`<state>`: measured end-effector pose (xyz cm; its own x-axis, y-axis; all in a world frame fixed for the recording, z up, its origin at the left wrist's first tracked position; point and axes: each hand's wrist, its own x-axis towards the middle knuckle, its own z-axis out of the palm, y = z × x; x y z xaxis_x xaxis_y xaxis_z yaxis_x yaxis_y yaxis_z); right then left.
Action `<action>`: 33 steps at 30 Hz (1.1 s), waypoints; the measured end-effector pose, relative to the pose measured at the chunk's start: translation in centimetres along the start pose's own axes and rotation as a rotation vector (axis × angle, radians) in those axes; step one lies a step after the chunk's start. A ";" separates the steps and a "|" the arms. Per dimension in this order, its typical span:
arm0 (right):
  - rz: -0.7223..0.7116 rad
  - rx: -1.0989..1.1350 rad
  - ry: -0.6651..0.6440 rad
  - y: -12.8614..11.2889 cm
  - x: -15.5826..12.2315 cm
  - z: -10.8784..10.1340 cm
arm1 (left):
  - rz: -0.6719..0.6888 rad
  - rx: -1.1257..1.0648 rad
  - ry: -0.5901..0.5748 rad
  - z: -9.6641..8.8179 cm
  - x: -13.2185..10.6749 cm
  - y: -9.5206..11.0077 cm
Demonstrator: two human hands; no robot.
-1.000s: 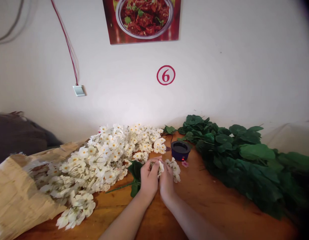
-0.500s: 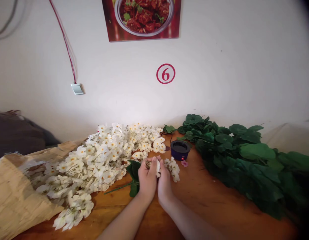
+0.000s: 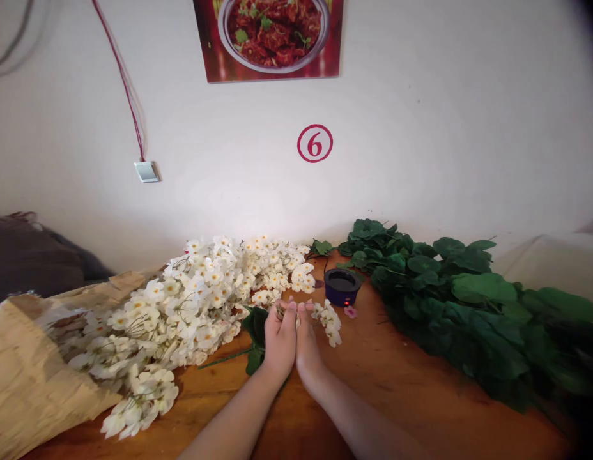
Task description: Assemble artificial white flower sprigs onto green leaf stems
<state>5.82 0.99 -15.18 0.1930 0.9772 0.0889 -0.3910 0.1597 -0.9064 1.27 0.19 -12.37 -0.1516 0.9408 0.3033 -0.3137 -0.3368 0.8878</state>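
Note:
Above the middle of the wooden table, my left hand (image 3: 280,338) and my right hand (image 3: 307,345) press together, thumbs side by side. Both are closed around thin stems of artificial white flowers; most of what lies between the palms is hidden. A small cluster of white blossoms (image 3: 329,322) sticks out to the right of my right hand. Just left of my left hand lies a dark green leaf piece (image 3: 254,332) with a green stem (image 3: 224,359) pointing left. Behind my hands stands a small dark blue pot (image 3: 342,294) with a lit red light, a pink flower (image 3: 350,312) at its foot.
A large heap of white artificial flowers (image 3: 205,287) spreads on the left, partly inside brown paper wrapping (image 3: 42,377). Green artificial leaves (image 3: 450,313) are piled along the right. The wooden table (image 3: 373,390) meets a white wall (image 3: 397,160) at the back.
My hands have closed tighter, and the white petal seen between them is now mostly covered. The whole view has shifted slightly.

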 end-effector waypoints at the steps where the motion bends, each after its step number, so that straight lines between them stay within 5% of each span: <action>1: 0.004 -0.005 -0.012 -0.2 -0.1 0.0 | -0.007 -0.003 -0.007 0.1 0.0 0.2; 15: 0.048 0.165 -0.022 -2.6 -1.3 0.7 | -0.098 -0.048 -0.165 0.7 -0.2 1.8; 19: 0.103 0.179 -0.147 -2.5 -0.8 0.7 | -0.051 -0.054 -0.106 0.4 0.0 1.0; 25: 0.061 -0.006 -0.054 -0.3 -0.2 0.3 | -0.042 0.140 0.073 -0.5 0.1 0.1; 28: 0.069 -0.045 -0.010 0.4 -0.2 0.4 | -0.023 0.198 0.066 -0.8 0.1 0.2; 33: 0.045 -0.077 0.036 -0.7 -1.2 0.7 | -0.180 0.061 -0.019 -0.2 0.2 -0.1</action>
<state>5.20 -0.22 -14.37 0.2095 0.9772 0.0334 -0.3299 0.1028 -0.9384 1.08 0.38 -12.42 -0.0800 0.9864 0.1437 -0.2764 -0.1605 0.9475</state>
